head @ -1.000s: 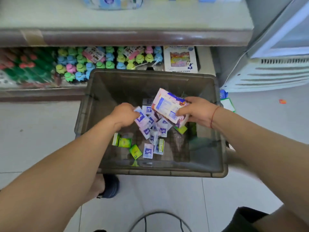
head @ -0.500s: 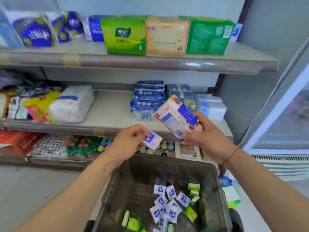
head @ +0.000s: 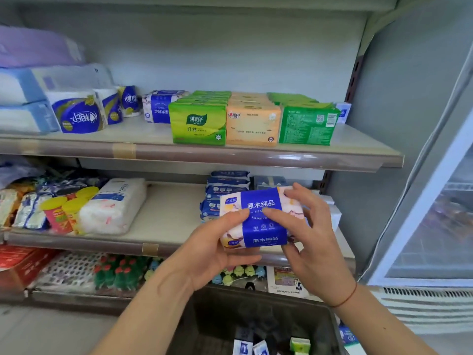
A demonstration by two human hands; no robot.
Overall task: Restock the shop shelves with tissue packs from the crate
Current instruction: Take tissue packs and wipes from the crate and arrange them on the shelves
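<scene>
Crate (head: 217, 311) at the bottom edge, small packs (head: 261, 348) left inside. Above it, both hands hold one tissue pack (head: 258, 219) in the air before the middle shelf (head: 166, 226). The left hand (head: 212, 249) cups it from below with the thumb on top, and the right hand (head: 314, 242) has its fingers (head: 297, 192) curled round the right end. Blue band reads 原木纯品. Best handling, probably: keep it level, label outward, slide it onto bare shelf beside the blue stack (head: 226, 190) without toppling it. White pack (head: 115, 203) reads PAPER. Upper shelf: green pack (head: 198, 124), orange pack (head: 252, 125), both 心相印.
</scene>
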